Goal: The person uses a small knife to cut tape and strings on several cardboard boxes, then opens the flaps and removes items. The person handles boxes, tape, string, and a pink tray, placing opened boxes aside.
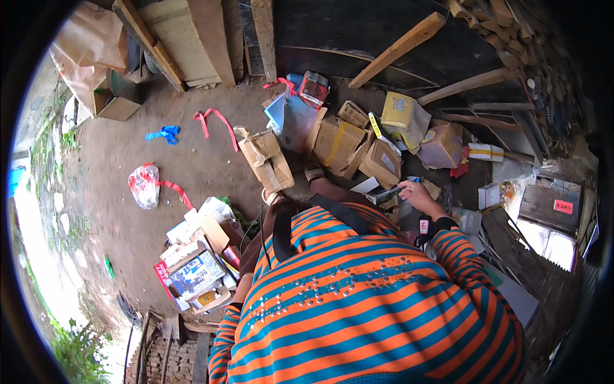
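My right hand (419,196) reaches over the cluttered ground on the right, fingers bent together at the end of a flat grey-blue piece (385,194). What exactly lies between the fingertips is too small to make out. Close by are a white piece of card (365,185) and an opened cardboard box (382,161). My left hand (242,289) hangs low by my left leg, its fingers hidden. Beside it lies a heap of flattened printed cartons (198,269) in white, red and blue.
A worn cardboard box (267,161) stands before my feet, with more boxes (339,142) and a yellow package (398,110) beyond. Red ribbon (220,121), blue plastic (164,134) and a clear bag (144,187) litter the dirt floor. Wooden beams (400,50) lean at the back.
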Demonstrator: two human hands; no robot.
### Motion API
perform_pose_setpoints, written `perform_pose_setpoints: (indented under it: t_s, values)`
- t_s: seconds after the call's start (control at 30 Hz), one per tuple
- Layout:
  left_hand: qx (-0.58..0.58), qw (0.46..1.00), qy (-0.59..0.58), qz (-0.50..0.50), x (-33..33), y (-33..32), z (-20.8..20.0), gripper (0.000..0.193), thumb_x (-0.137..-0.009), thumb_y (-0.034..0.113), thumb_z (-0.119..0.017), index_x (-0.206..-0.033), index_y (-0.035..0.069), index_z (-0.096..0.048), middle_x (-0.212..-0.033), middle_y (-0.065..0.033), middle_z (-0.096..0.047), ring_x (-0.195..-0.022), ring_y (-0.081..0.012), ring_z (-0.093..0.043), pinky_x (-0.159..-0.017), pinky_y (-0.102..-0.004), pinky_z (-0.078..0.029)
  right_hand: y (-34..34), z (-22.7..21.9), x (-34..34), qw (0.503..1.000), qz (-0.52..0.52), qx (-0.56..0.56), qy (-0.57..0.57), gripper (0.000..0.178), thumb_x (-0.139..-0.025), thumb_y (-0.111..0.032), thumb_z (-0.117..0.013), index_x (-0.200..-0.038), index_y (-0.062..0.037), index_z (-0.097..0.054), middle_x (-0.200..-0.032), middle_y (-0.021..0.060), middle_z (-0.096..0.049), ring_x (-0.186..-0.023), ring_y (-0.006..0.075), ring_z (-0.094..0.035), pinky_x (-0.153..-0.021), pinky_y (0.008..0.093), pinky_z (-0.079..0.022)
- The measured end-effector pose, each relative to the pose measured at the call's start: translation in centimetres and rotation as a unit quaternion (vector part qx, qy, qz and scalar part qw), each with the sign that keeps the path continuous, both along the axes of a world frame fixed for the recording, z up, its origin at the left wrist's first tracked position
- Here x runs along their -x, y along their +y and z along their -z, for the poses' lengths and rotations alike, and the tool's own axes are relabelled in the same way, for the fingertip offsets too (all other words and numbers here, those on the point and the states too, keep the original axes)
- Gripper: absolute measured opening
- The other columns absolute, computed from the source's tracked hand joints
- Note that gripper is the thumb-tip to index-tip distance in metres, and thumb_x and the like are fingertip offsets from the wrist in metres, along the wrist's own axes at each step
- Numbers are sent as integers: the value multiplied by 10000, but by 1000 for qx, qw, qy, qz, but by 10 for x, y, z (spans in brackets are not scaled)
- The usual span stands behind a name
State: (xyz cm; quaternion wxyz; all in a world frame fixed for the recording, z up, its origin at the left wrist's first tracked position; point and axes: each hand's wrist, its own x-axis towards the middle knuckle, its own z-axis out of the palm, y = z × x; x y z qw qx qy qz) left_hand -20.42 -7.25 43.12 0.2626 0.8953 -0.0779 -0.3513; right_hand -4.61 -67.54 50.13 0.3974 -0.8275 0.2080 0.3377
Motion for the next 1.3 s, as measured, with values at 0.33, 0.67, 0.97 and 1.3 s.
perform_pose_setpoints:
  t_s: [0.33, 0.67, 0.97, 1.3]
  values:
    - [0, 1000, -16, 0, -14, -8, -6, 288, -894, 190, -623, -1131, 27, -610, -1081, -219, -644, -1030, -397, -617, -849, -462, -511, 10, 2, -25, 1000, -16, -10, 21, 329, -916, -57, -553, -1234, 20, -587, -957, 95, -692, -792, 139, -643, -732, 278, -536]
    - [-1, 1000, -26, -7, -14, -12, -18, 301, -890, 186, -627, -1145, 27, -609, -1099, -228, -642, -1049, -403, -611, -863, -462, -509, 14, 6, -56, 998, -35, 7, 49, 341, -913, -77, -534, -1238, 9, -592, -970, 111, -702, -786, 147, -654, -723, 278, -535]
    - [228, 898, 51, -372, 25, -2, -118, 404, -890, 6, -577, -1293, 19, -561, -1203, -179, -642, -1142, -320, -615, -960, -395, -504, 5, 16, -65, 996, -81, -17, 24, 309, -941, -90, -493, -1226, -18, -589, -984, 112, -702, -809, 148, -669, -706, 269, -523]
    - [655, 481, 35, -581, -79, 50, -190, 606, -930, 131, -509, -1476, -56, -324, -1362, -287, -521, -1299, -448, -497, -1107, -462, -427, 70, -30, -148, 982, -185, -41, -12, 347, -945, -128, -515, -1265, -6, -573, -994, 90, -698, -843, 148, -663, -762, 286, -525]
